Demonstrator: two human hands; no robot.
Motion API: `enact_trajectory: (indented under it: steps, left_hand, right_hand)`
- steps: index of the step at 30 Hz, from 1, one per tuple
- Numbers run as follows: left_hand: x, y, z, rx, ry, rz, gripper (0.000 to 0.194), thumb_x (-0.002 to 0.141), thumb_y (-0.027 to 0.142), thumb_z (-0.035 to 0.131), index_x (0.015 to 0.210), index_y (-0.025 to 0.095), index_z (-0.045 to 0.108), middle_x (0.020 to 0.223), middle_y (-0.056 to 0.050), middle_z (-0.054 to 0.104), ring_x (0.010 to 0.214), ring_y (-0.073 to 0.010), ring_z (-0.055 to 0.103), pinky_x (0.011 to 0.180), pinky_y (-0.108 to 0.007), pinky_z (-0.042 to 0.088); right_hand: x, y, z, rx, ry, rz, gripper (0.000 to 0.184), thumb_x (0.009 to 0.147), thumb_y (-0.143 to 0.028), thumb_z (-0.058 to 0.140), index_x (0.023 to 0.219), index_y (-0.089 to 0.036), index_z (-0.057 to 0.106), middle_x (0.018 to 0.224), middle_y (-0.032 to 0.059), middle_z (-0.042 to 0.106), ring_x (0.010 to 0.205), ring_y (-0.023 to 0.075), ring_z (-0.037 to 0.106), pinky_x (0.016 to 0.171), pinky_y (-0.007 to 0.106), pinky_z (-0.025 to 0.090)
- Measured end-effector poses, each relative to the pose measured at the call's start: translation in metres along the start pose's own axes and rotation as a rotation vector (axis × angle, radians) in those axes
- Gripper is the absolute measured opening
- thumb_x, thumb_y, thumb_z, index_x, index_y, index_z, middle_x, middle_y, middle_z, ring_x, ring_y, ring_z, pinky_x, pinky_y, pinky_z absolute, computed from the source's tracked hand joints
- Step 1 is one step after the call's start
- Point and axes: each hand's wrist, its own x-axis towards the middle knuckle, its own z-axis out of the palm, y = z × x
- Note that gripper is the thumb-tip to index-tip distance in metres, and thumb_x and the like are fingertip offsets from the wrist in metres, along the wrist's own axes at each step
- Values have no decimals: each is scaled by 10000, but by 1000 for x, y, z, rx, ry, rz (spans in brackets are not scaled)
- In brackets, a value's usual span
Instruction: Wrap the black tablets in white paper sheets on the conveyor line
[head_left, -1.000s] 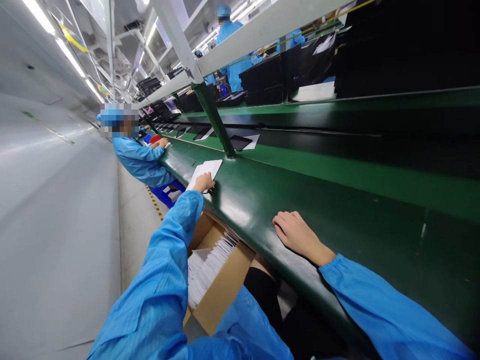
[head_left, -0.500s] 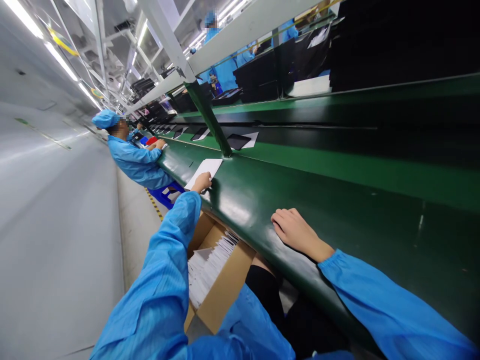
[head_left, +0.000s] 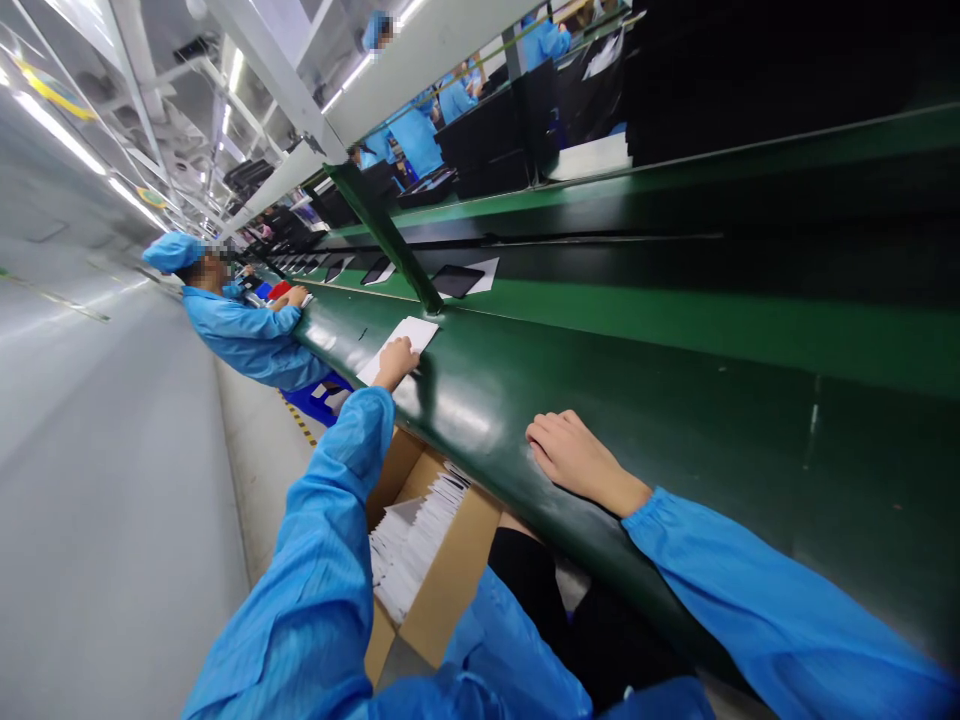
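Observation:
A white paper stack (head_left: 418, 332) lies on the green worktop (head_left: 480, 365), close to the front edge. My left hand (head_left: 397, 360) is on its right side, fingers bent round that edge; the fingertips are partly hidden. Further right, my right hand (head_left: 574, 455) rests palm down on the worktop with its fingers loosely stretched out and nothing in them. Below the edge, between my arms, an open cardboard box (head_left: 450, 575) contains many thin white paper pieces (head_left: 420, 540) standing in a packed row.
Behind a green post (head_left: 386, 240), dark flat pieces (head_left: 457, 281) with white sheets lie along a black belt (head_left: 600, 270). A co-worker in blue (head_left: 244, 335) sits at the left, further up the line. Black stacked items (head_left: 750, 80) stand across the belt.
The whole view has shifted slightly, so most things appear further left. My left hand still lies on the white paper stack and my right hand still rests on the worktop.

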Motion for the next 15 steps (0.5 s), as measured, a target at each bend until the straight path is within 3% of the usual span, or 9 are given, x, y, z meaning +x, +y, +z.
enact_trajectory:
  steps: [3,7,11,15]
  left_hand:
    - [4,38,-1,-46,109,118,366,986,312,517,1307,168,619,1391,-180,622,1340,-329,568,1114,-415,488]
    - [27,107,-3,-197,189,251,391,988,353,548,1312,140,599,1390,-187,591,1325,-327,555,1162,-426,453]
    - [61,169,-4,-351,218,133,610,942,450,625,1459,148,508,1527,-211,513,1448,-375,474,1201,-491,418]
    - [96,199,-3,-424,323,-9,730,909,509,660,1490,107,478,1561,-259,481,1544,-398,373,1276,-533,319]
  right_hand:
    - [1,-1,0,1,-18,7,181,1027,-133,489,902,-183,609,909,66,662,852,215,545,821,379,322]
    - [1,-3,-1,0,-34,28,154,1013,-129,512,909,-189,609,912,68,659,866,223,534,825,385,310]
    - [1,-6,-4,4,-79,41,121,991,-120,532,927,-184,613,936,76,660,877,227,539,832,385,311]
    - [0,-6,-6,51,-96,62,106,968,-108,548,926,-187,605,923,62,655,858,221,534,823,380,323]
